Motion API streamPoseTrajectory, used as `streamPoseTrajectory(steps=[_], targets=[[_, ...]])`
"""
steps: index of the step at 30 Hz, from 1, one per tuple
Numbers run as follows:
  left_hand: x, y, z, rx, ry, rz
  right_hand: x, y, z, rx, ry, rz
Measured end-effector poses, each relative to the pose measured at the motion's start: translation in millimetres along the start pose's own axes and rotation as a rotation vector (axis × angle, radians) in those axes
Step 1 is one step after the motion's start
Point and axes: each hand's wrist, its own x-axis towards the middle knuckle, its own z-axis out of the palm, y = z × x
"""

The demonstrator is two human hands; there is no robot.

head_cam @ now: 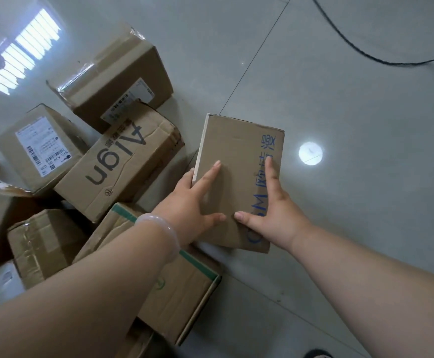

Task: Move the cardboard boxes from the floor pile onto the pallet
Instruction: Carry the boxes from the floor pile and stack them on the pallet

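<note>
You've got "Align" in black, upside down, on the dented box [117,161] — a circled R near it. Blue lettering runs along the flat box [236,151] you're holding, an "M" clear. The white label [43,148] shows "K20" — rest too small.

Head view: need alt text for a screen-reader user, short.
The left hand and right hand hold a flat cardboard box with blue print over a glossy grey floor. A pile of cardboard boxes lies to its left, one printed Align; a black cable crosses the floor at upper right.
</note>
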Motion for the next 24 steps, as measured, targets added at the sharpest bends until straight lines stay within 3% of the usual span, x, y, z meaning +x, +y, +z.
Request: streamPoseTrajectory(steps=[5,12,18,24], targets=[[-27.0,46.7,-34.4,0.064,-0.026,0.044,-42.0,-22.6,-33.1,0.054,0.080,-0.017],[-103.4,159.5,-113.5,0.035,0.019,0.149,-145.6,-103.2,-139.5,0.075,0.152,-0.034],[-217.2,269.1,-187.7,0.042,-0.029,0.282,-296.1,-173.2,-216.1,0.172,0.295,-0.013],[-343.4,367.1,-210.2,0.102,-0.162,0.444,-479.2,-204.6,-248.8,0.241,0.502,0.089]])
